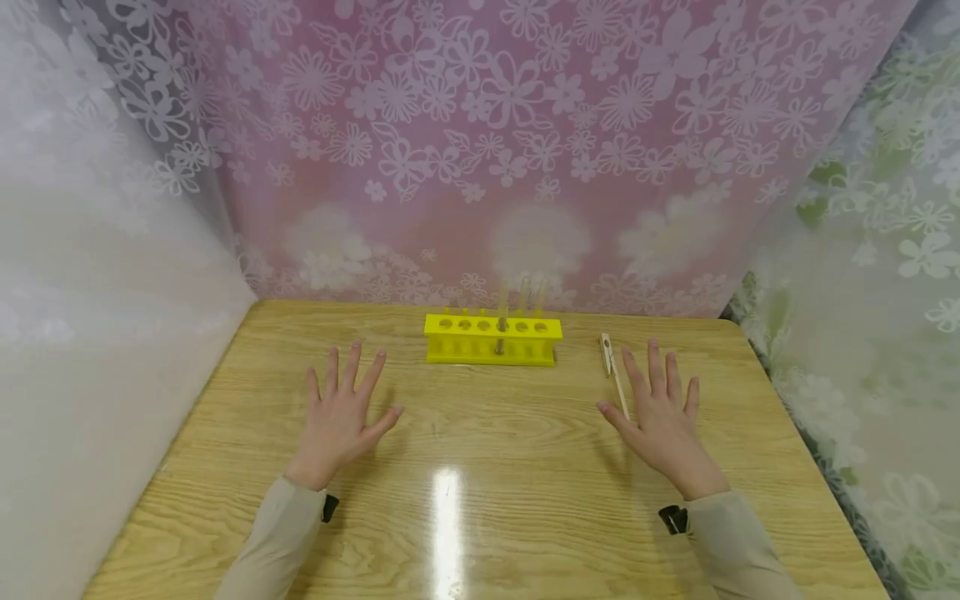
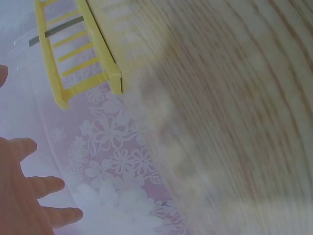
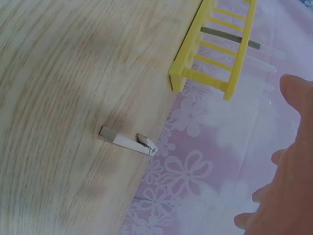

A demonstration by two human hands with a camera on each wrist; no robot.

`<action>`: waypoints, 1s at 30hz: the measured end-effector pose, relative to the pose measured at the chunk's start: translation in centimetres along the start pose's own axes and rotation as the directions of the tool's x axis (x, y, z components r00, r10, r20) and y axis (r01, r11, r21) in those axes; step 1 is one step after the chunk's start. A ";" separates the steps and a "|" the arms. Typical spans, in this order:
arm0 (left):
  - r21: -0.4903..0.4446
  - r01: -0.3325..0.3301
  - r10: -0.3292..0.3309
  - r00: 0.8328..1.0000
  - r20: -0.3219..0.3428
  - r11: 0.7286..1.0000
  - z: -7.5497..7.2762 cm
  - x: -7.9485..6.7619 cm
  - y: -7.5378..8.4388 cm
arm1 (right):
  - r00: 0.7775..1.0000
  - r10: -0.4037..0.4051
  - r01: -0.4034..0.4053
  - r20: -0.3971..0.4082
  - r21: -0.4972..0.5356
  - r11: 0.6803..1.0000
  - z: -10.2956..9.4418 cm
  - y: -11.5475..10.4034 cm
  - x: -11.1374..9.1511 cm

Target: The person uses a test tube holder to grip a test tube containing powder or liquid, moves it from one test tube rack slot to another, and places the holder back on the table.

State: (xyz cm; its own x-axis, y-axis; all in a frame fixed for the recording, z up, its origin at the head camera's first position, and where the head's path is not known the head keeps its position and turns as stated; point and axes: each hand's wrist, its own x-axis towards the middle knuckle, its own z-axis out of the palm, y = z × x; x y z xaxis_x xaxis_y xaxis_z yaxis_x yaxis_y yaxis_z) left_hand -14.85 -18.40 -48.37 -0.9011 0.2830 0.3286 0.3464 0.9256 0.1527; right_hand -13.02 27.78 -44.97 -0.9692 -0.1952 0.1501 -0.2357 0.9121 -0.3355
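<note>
Both hands are spread with fingers straight, holding nothing. My left hand [image 1: 339,427] hovers over the left half of the table, to the near left of a yellow test tube rack [image 1: 442,332]. My right hand [image 1: 663,427] is on the right side, its thumb overlapping a wooden test tube clamp [image 1: 617,379] in the head view. Upright in the rack's front row of holes is a test tube [image 1: 502,304] with greyish-brown contents. Behind it stand two clear test tubes [image 1: 525,293]. The right wrist view shows the clamp [image 3: 128,142] lying on the table, its spring end toward the back.
The wood-grain table [image 1: 480,433] has a bright light reflection near its front. A pink floral curtain [image 1: 480,150] hangs along the back edge. Pale curtains flank the left [image 1: 97,292] and right [image 1: 847,333] sides. A dark band [image 1: 672,519] sits at the right wrist.
</note>
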 end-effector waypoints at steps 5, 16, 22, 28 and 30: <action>-0.003 -0.006 0.006 1.000 -0.010 1.000 -0.1 0.4 0.0 | 1.000 0.012 -0.013 0.017 0.054 0.998 -0.2 -0.1 0.0; -0.272 0.073 -0.046 0.994 0.103 0.960 -0.2 2.4 -0.2 | 0.999 0.040 -0.041 0.008 0.262 0.964 -0.8 -0.5 0.8; -0.502 0.158 -0.095 0.984 0.148 0.850 0.7 3.6 -0.6 | 0.995 0.097 -0.077 -0.030 0.395 0.915 -0.9 -0.4 1.4; -0.683 0.202 -0.148 0.979 0.138 0.701 2.2 5.1 -0.9 | 0.973 0.231 -0.187 -0.009 0.554 0.811 -0.7 -0.1 2.0; -0.716 0.192 -0.158 0.981 0.115 0.671 3.0 5.5 -1.2 | 0.961 0.277 -0.212 -0.020 0.591 0.778 -0.5 0.0 2.3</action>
State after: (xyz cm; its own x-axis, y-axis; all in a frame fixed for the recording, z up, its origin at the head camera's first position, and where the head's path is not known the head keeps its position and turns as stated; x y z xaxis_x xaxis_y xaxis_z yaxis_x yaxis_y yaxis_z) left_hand -21.02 -17.16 -49.53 -0.9685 0.1598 0.1909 0.2460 0.4957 0.8330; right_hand -15.24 27.52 -44.15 -0.9950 0.0722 0.0694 -0.0198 0.5381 -0.8427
